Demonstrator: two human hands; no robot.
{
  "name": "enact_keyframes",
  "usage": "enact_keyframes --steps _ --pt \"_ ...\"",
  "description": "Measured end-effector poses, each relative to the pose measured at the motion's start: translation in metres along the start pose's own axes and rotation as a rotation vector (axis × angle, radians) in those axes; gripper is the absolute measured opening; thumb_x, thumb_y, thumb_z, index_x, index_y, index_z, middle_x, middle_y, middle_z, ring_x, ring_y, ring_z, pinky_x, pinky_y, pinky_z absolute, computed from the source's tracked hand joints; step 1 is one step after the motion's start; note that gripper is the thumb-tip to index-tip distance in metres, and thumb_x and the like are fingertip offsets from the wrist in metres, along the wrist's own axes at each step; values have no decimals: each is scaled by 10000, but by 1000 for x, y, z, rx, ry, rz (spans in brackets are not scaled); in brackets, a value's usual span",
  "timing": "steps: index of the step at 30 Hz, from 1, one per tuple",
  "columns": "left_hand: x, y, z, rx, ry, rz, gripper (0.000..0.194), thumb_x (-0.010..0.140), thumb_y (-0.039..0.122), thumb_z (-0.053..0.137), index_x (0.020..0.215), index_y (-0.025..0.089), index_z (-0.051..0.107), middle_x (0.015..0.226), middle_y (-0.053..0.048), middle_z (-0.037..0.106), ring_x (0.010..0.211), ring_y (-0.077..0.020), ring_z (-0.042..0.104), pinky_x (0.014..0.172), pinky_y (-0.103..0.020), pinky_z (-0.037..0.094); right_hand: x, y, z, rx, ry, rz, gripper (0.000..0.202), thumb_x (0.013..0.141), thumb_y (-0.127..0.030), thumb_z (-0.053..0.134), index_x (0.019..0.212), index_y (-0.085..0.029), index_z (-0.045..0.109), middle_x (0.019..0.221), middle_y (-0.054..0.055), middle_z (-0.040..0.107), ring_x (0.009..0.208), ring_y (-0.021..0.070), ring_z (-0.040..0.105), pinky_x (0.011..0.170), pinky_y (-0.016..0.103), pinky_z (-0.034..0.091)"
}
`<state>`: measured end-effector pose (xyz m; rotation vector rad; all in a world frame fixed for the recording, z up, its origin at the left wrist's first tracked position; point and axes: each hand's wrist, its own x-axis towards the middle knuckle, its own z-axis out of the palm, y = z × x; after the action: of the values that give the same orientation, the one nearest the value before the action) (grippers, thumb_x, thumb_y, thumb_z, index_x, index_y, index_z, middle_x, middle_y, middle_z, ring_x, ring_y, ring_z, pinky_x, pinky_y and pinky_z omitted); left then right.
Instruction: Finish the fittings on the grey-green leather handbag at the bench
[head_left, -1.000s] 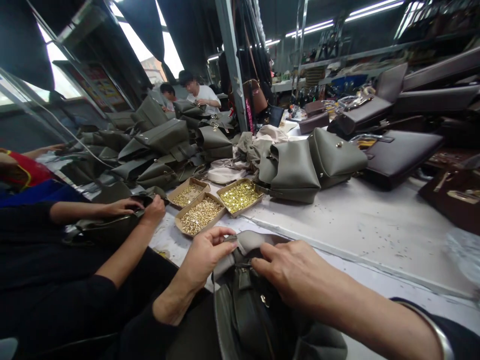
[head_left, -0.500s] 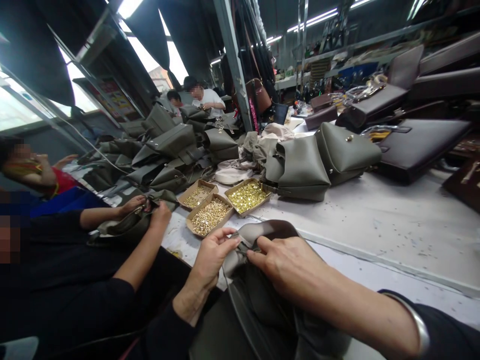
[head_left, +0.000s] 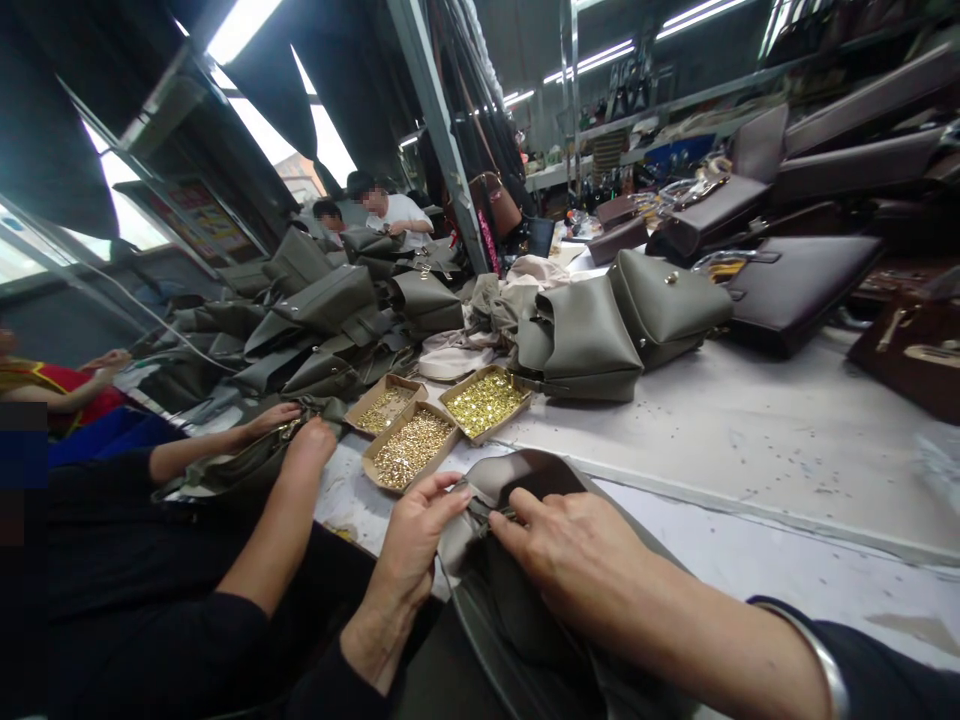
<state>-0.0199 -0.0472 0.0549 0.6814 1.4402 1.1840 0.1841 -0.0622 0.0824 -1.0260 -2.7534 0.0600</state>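
White table (head_left: 735,430) toward 3 o'clock, its raised edge (head_left: 675,494) beyond olive bag (head_left: 510,655) at 6, trays (head_left: 384,482) at 11 limiting room ahead of left hand (head_left: 411,535), pinched closed on bag's rim, right hand (head_left: 574,545) curled there, closure unclear.

No lettering, label, brand or number is legible anywhere here

The white counter (head_left: 750,430), flecked with small bits, bears three shallow cardboard trays (head_left: 379,480) of gold-coloured pieces (head_left: 411,447) set close together, pale cloth (head_left: 456,362) just behind them, heaped grey-green bags (head_left: 322,305) at left, two more bags (head_left: 596,340) nearer the middle and dark brown bags (head_left: 806,290) at right.
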Motion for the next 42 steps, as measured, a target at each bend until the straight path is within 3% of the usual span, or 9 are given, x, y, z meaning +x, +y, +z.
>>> enact_keyframes --steps 10,22,29,35,42 --pt "-1 0 0 14 46 25 619 476 240 941 1006 101 652 725 -41 744 574 -130 666 560 -198 519 0 -8 4 -6 -37 22 200 972 -153 552 1154 -155 636 925 79 730 705 232 696 540 345 492" --pt "-6 -10 3 -6 117 120 606 523 258 928 1037 110 644 737 -22 729 574 -96 628 555 -172 498 4 -36 18 -109 107 33 143 875 -87 571 988 -90 659 797 93 659 626 239 653 458 332 485" --pt "-11 -4 11 -52 112 84 625 483 197 931 1030 112 640 755 -47 750 570 -127 659 549 -197 519 2 -15 14 45 54 50 176 918 -89 561 1058 -123 662 875 89 709 670 219 685 500 336 507" --pt "-5 -2 16 -57 96 39 601 474 167 930 995 101 637 716 -55 750 549 -134 663 531 -197 524 -5 -3 30 89 152 80 197 944 -106 531 1094 -150 651 920 78 716 726 237 699 563 362 519" --pt "0 -1 21 -26 78 29 505 550 117 922 983 97 664 743 -56 753 571 -152 689 554 -210 536 -6 12 29 199 78 157 272 898 -131 534 1117 -233 658 900 31 714 674 232 711 500 332 446"
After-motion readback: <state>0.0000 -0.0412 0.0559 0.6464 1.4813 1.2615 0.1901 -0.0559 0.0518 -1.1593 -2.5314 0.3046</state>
